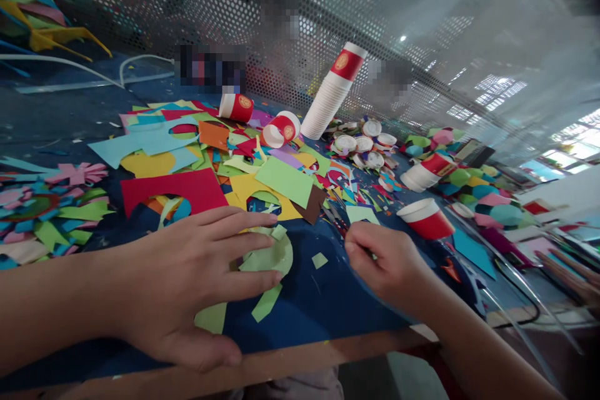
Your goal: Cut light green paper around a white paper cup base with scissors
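Observation:
My left hand (206, 281) lies with its fingers spread over a pale green round-edged paper piece (282, 253). A strip of light green paper (267, 303) sticks out below those fingers, and another green piece (212, 317) shows beside the thumb. My right hand (382, 259) is closed near several thin, dark, slender items (335, 215) at its fingertips; whatever it may grip is hidden. Between both hands a small green paper scrap (319, 260) rests on the blue tabletop (304, 306).
Colored paper with cut-out holes (173, 190) piles up beyond my hands. A tall leaning stack of paper cups (332, 94) stands behind. One red-and-white cup (429, 219) is right of my right hand. Paper flowers (42, 212) lie left. Another person's hand (567, 275) appears far right.

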A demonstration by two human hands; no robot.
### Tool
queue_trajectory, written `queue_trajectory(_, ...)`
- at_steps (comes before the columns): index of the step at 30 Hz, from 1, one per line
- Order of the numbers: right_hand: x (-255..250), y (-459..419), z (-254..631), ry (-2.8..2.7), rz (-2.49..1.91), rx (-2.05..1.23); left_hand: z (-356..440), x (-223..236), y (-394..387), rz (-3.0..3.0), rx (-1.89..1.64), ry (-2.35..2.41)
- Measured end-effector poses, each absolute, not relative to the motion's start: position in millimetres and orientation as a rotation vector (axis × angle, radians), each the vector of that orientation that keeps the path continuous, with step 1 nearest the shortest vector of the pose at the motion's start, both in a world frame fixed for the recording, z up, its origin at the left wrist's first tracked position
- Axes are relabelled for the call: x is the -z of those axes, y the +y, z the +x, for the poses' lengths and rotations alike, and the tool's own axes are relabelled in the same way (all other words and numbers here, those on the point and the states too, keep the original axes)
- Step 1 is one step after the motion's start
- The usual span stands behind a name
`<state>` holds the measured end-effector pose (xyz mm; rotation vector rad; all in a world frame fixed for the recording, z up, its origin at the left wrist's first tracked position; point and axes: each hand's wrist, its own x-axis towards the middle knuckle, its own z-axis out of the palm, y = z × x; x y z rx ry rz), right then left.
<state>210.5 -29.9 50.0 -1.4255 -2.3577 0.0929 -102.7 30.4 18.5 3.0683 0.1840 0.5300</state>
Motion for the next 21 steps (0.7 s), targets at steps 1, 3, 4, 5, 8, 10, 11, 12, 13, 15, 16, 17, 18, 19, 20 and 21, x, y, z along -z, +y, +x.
queue_trajectory(1, -50.4, -31.9, 216.1, -2.311, -1.5, -0.066, -102.1, -18.4, 29.8, 3.065, -0.542, 0.198)
queue_trajectory(3, -52.9, -35.3, 228.7, -2.199, -1.667, 0.001, -100.8, -18.1, 29.0, 3.06, -0.551, 0.212)
queue_trajectory(4, -54.8, -36.5, 236.0, -2.134, -1.748, 0.038, -100.3, -18.0, 28.8, 3.061, -0.556, 0.211)
queue_trajectory(5, -57.0, -37.2, 244.0, -2.065, -1.823, 0.069, -99.9, -18.0, 28.8, 3.065, -0.56, 0.199)
queue_trajectory(8, -64.5, -35.9, 271.7, -1.848, -2.044, 0.056, -99.9, -17.8, 29.7, 3.068, -0.578, 0.175)
queue_trajectory(10, -70.6, -33.2, 290.3, -1.692, -2.147, 0.063, -100.4, -17.4, 30.4, 3.062, -0.575, 0.176)
queue_trajectory(11, -74.4, -31.7, 298.8, -1.648, -2.167, 0.096, -100.7, -17.1, 30.7, 3.059, -0.567, 0.173)
queue_trajectory(12, -78.7, -30.4, 306.5, -1.601, -2.191, 0.163, -100.9, -16.6, 30.7, 3.056, -0.561, 0.169)
queue_trajectory(13, -83.6, -29.3, 313.7, -1.554, -2.219, 0.229, -101.0, -16.1, 30.6, 3.049, -0.561, 0.171)
queue_trajectory(15, -94.7, -28.0, 327.4, -1.505, -2.257, 0.334, -100.9, -14.8, 29.7, 3.032, -0.57, 0.194)
queue_trajectory(16, -100.4, -27.8, 334.6, -1.518, -2.271, 0.36, -100.8, -14.0, 28.9, 3.026, -0.572, 0.206)
queue_trajectory(17, -106.0, -28.0, 342.7, -1.529, -2.266, 0.434, -100.7, -13.3, 28.1, 3.019, -0.573, 0.218)
queue_trajectory(18, -111.1, -28.4, 352.0, -1.57, -2.266, 0.554, -100.5, -12.5, 27.2, 3.01, -0.571, 0.233)
queue_trajectory(19, -115.5, -29.1, 362.6, -1.568, -2.266, 0.662, -100.4, -11.7, 26.4, 3.0, -0.566, 0.242)
queue_trajectory(20, -119.3, -29.8, 374.2, -1.57, -2.261, 0.713, -100.3, -10.9, 25.7, 2.989, -0.564, 0.247)
queue_trajectory(21, -122.2, -30.6, 386.2, -1.597, -2.195, 0.76, -100.3, -10.2, 25.1, 2.975, -0.567, 0.257)
